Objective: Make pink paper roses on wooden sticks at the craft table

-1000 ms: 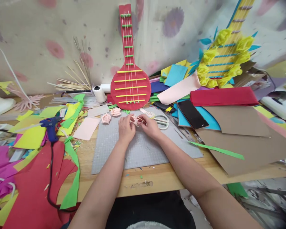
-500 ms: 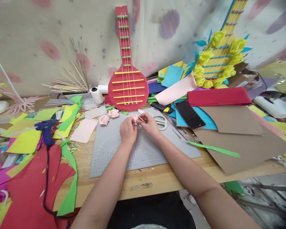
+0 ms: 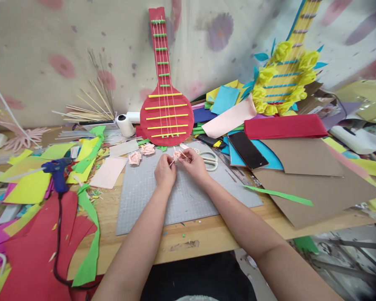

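Over the grey cutting mat (image 3: 188,205), my left hand (image 3: 165,171) pinches a thin pale stick-like piece at the base of a small pink paper flower (image 3: 176,155). My right hand (image 3: 193,164) is closed on a thin wooden stick (image 3: 183,155), whose tip touches or nearly touches the flower. Two pink paper roses lie at the mat's upper left: one rose (image 3: 134,158) in front, another rose (image 3: 148,149) behind it. White-handled scissors (image 3: 210,161) rest just right of my right hand, partly hidden by it.
A red paper lute (image 3: 166,115) stands behind the mat. Left are a blue glue gun (image 3: 57,172) with its cord, and coloured paper scraps. Right are a black phone (image 3: 248,149), brown card (image 3: 316,188) and a yellow flowered instrument (image 3: 280,83). A cutter (image 3: 211,141) lies behind the scissors.
My hands have drawn slightly apart, and more of the pink flower and the pale piece under it shows. The whole view has shifted a little.
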Demonstrator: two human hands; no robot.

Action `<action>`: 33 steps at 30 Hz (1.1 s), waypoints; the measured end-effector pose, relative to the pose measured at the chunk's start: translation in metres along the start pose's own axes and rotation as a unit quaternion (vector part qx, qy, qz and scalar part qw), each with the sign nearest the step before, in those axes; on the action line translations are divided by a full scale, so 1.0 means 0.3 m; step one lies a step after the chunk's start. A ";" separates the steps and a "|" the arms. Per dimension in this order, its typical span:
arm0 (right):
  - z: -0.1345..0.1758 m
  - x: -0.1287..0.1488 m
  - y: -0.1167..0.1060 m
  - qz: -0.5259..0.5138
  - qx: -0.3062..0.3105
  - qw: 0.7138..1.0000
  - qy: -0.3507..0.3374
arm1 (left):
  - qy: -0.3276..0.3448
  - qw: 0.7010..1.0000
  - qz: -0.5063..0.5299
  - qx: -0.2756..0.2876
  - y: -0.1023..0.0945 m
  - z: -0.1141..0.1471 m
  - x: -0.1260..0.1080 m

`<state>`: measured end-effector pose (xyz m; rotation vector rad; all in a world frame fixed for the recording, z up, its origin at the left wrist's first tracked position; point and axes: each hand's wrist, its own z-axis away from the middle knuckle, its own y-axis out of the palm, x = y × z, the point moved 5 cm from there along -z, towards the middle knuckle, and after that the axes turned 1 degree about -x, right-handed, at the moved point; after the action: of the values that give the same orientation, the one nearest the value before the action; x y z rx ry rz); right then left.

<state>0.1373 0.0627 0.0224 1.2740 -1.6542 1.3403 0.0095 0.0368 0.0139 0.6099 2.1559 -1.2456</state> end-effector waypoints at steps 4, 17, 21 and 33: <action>0.003 0.012 -0.002 0.014 -0.002 1.000 -0.009 | -0.006 1.000 -0.003 0.004 0.002 -0.005 0.005; 0.002 0.021 -0.049 0.118 -0.057 0.991 -0.024 | -0.114 0.979 0.155 -0.072 0.002 -0.026 0.076; 0.009 0.005 -0.010 0.102 0.013 0.995 0.004 | -0.108 0.969 0.207 -0.082 0.020 -0.028 0.079; -0.004 -0.026 0.004 -0.022 -0.013 1.000 0.015 | -0.045 0.982 0.182 -0.022 0.017 -0.024 0.027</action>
<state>0.1385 0.0660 0.0153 1.2615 -1.6094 1.3012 0.0049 0.0464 0.0082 0.8666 1.8869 -1.0036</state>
